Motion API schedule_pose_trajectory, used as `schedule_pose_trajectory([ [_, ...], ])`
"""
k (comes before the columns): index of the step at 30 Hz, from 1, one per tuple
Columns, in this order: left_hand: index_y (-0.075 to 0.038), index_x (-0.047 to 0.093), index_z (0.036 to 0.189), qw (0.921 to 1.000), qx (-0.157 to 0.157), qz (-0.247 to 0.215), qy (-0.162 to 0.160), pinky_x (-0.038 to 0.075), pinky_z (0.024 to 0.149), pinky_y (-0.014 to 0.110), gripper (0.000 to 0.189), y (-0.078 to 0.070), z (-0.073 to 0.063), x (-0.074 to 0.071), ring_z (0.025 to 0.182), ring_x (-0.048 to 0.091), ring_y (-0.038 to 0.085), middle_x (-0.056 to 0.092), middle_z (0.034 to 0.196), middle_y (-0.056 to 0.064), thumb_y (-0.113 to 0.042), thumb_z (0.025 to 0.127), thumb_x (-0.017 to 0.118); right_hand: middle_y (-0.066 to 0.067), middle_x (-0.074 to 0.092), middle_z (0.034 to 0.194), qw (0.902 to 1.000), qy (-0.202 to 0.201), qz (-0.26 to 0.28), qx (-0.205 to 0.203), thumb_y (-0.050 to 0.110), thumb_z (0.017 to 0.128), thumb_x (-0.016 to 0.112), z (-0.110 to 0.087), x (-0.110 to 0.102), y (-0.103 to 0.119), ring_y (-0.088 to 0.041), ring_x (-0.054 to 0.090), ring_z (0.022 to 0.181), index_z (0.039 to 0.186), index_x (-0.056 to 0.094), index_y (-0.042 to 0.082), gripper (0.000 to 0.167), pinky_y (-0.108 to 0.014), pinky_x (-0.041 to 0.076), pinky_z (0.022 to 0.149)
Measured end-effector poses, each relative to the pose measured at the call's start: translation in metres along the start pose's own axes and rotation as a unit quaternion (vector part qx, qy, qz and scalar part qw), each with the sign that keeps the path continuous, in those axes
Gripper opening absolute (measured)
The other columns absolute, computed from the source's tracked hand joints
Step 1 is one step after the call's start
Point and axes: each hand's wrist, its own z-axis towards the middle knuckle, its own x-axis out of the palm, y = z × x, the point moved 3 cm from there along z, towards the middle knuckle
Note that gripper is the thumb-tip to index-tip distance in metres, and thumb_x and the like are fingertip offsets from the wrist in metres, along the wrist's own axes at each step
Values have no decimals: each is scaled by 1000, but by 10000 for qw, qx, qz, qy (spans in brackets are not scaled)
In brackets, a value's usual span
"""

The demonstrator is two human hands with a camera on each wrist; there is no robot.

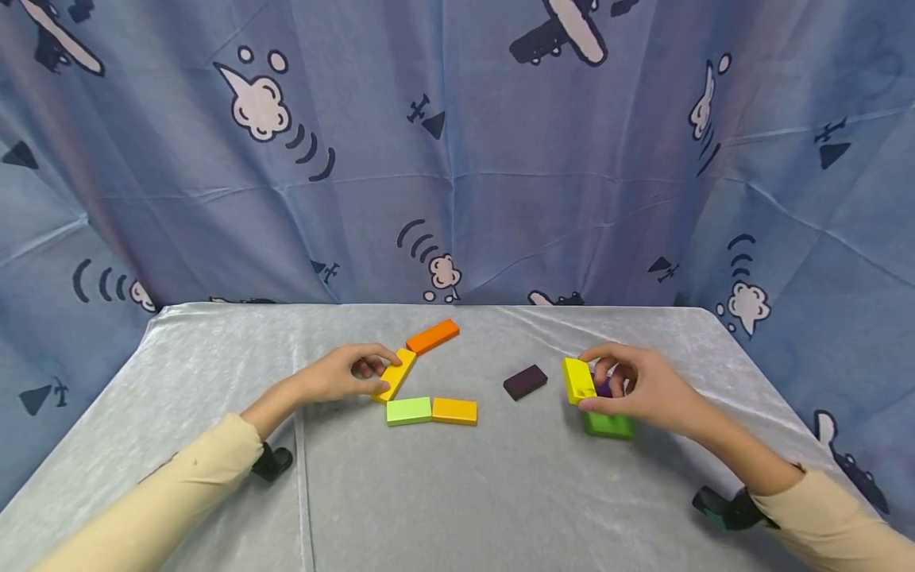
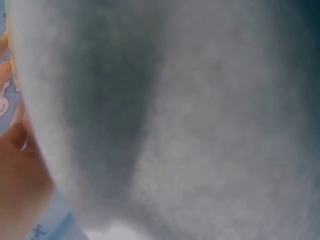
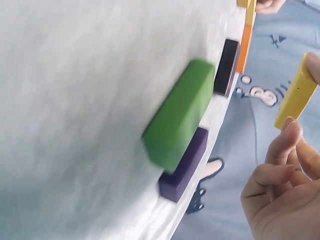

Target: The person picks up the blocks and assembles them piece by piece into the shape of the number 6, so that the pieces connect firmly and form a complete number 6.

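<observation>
My left hand [image 1: 343, 371] pinches an amber block [image 1: 397, 375] lying at a slant on the table, thumb and a fingertip at its edges. This block's far end meets an orange block [image 1: 432, 337]; close to its near end lies a light green block [image 1: 409, 411], end to end with another amber block [image 1: 454, 411]. In my right hand [image 1: 646, 385] a bright yellow block [image 1: 579, 381] is held between thumb and fingertips, raised off the table in the right wrist view. Beneath that hand lie a green block [image 3: 182, 117] and a purple block [image 3: 185, 167], partly hidden from the head.
Between the hands lies a dark brown block [image 1: 525, 382]. A pale grey cloth covers the table [image 1: 457, 500], and a blue patterned curtain [image 1: 457, 159] hangs behind its far edge. Blurred grey fills most of the left wrist view.
</observation>
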Motion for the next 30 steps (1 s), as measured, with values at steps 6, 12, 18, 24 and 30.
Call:
schedule_pose_trajectory([
  [6, -5, 65, 130, 10000, -56, 24, 0, 50, 87, 38, 36, 0, 0, 0, 96, 61, 22, 66, 111, 8, -14, 96, 73, -11, 59, 88, 9992, 36, 264, -297, 15, 76, 92, -1, 14, 15, -19, 53, 65, 115, 69, 8, 45, -26, 44, 56],
  [12, -4, 65, 130, 10000, -48, -16, 3, 50, 87, 41, 37, -1, -1, 1, 96, 60, 23, 66, 111, 9, -14, 96, 73, -11, 59, 89, 9990, 189, 286, -295, 22, 73, 94, -1, 26, 26, -16, 51, 62, 114, 69, 13, 49, -26, 43, 52],
  [18, -5, 65, 130, 10000, -50, -4, 6, 50, 87, 40, 37, 1, 0, 1, 96, 60, 23, 66, 111, 8, -13, 95, 73, -8, 60, 90, 9992, 135, 214, -298, 27, 69, 97, -1, 39, 31, -14, 52, 58, 113, 69, 15, 53, -26, 41, 49],
  [24, -6, 65, 130, 10000, -74, 37, 23, 51, 87, 39, 36, 2, 1, 1, 97, 61, 22, 66, 111, 7, -15, 96, 73, -6, 60, 90, 9987, 181, 465, -58, 27, 70, 96, -4, 52, 35, -14, 51, 58, 115, 68, 14, 54, -25, 41, 47],
  [30, -5, 65, 130, 10000, -48, 12, 18, 50, 87, 39, 37, 0, 1, 1, 97, 60, 23, 65, 111, 8, -14, 96, 73, -12, 59, 90, 9952, 343, 918, 50, 22, 73, 94, -7, 65, 39, -15, 50, 57, 118, 67, 9, 55, -24, 39, 46],
])
